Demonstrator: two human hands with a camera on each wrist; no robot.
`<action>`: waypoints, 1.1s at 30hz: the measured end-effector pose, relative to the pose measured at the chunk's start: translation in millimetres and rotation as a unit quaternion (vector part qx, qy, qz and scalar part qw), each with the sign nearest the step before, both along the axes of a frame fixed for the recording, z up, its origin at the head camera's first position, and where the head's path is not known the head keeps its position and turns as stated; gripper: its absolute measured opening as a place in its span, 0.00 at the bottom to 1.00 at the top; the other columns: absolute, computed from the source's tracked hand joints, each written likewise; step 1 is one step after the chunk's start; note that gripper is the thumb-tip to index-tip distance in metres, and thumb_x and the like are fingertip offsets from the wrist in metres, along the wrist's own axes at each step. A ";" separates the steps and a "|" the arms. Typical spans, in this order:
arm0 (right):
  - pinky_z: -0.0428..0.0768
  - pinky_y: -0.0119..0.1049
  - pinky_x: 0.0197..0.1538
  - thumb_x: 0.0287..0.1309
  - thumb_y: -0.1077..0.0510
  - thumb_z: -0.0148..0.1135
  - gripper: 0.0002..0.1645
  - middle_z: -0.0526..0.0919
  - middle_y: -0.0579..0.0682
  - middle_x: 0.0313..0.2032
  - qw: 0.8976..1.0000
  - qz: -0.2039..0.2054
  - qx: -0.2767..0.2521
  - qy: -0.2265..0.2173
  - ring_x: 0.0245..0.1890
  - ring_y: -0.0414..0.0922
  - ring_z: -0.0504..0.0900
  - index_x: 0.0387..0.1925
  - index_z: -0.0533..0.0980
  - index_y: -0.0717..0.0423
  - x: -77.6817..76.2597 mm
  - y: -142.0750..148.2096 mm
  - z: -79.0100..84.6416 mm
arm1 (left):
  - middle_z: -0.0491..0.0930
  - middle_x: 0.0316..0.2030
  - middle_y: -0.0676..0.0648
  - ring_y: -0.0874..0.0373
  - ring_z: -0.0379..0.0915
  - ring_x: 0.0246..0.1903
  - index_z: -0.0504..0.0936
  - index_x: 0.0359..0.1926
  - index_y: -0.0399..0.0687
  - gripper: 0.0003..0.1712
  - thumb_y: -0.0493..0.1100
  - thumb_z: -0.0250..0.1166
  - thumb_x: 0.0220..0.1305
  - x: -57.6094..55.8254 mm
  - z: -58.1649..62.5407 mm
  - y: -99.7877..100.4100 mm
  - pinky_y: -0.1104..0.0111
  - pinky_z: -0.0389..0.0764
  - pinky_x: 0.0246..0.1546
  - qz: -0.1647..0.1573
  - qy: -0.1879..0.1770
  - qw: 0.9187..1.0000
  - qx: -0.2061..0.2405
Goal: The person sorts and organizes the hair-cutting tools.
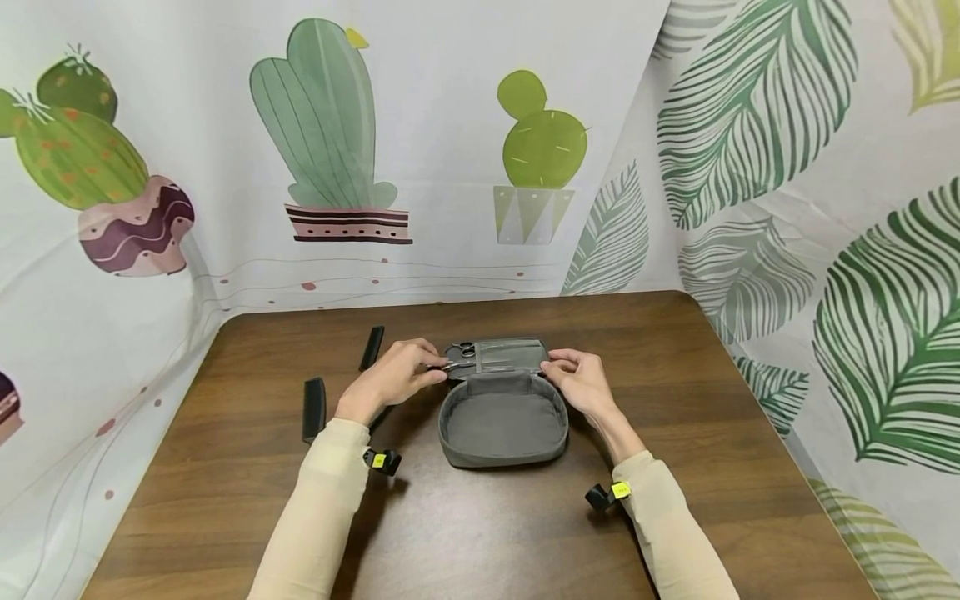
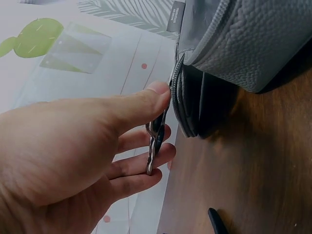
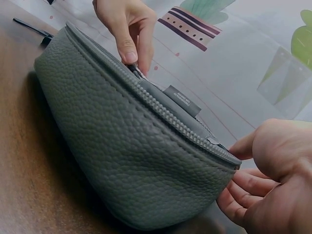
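Observation:
A grey zip case [image 1: 502, 421] lies unzipped with its lid [image 1: 513, 354] folded back, away from me. Its pebbled outer wall [image 3: 117, 131] fills much of the right wrist view. At the lid's left side my left hand [image 1: 401, 371] pinches the handles of metal scissors [image 2: 155, 129] between thumb and fingers. The blades reach toward a pocket in the lid; their tips are hidden. Above them, another pair of scissors [image 1: 466, 348] sits at the same pocket. My right hand [image 1: 583, 383] grips the lid's right edge, thumb on one side and fingers beneath.
Left of the case lie a wide black comb [image 1: 313, 408] and a narrower black comb [image 1: 372, 348]. A thin dark item [image 1: 382, 417], partly hidden, lies beside my left wrist. A patterned curtain [image 1: 450, 150] hangs behind the wooden table [image 1: 480, 533].

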State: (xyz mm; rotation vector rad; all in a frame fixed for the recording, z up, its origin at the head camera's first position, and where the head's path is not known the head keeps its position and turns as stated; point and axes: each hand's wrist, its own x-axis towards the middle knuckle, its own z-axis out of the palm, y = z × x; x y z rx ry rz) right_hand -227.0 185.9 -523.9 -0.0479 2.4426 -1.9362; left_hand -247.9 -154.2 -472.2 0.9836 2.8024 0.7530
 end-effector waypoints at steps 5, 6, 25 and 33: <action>0.81 0.23 0.39 0.68 0.61 0.66 0.24 0.87 0.68 0.44 1.000 0.000 0.002 0.001 0.41 0.47 0.86 0.59 0.78 0.74 0.0 -0.8 0.1 | 0.81 0.54 0.40 0.50 0.79 0.49 0.85 0.60 0.36 0.21 0.42 0.67 0.72 -0.6 -1.7 4.7 0.57 0.84 0.48 -0.005 0.005 1.000 0.004; 0.81 0.23 0.39 0.67 0.61 0.66 0.24 0.87 0.68 0.44 1.000 -0.002 0.001 0.001 0.41 0.46 0.86 0.59 0.78 0.74 -0.1 -0.8 -0.1 | 0.81 0.54 0.40 0.50 0.79 0.50 0.85 0.60 0.36 0.21 0.42 0.66 0.72 -0.7 -2.0 5.5 0.57 0.84 0.48 -0.006 0.005 1.000 0.005; 0.80 0.21 0.40 0.68 0.61 0.66 0.25 0.87 0.68 0.43 1.000 -0.001 0.011 0.008 0.43 0.50 0.86 0.59 0.77 0.76 4.3 -3.1 7.1 | 0.79 0.57 0.41 0.53 0.79 0.50 0.84 0.62 0.38 0.21 0.43 0.65 0.73 -6.8 -7.4 21.5 0.60 0.83 0.50 -0.005 -0.002 1.000 -0.010; 0.81 0.24 0.42 0.66 0.60 0.67 0.24 0.88 0.64 0.42 1.000 -0.006 0.016 0.005 0.42 0.46 0.87 0.59 0.78 0.72 -2.4 -1.4 -3.1 | 0.80 0.58 0.38 0.51 0.77 0.54 0.85 0.61 0.37 0.20 0.42 0.65 0.73 -8.9 -8.1 28.0 0.58 0.83 0.52 -0.014 0.005 1.000 -0.001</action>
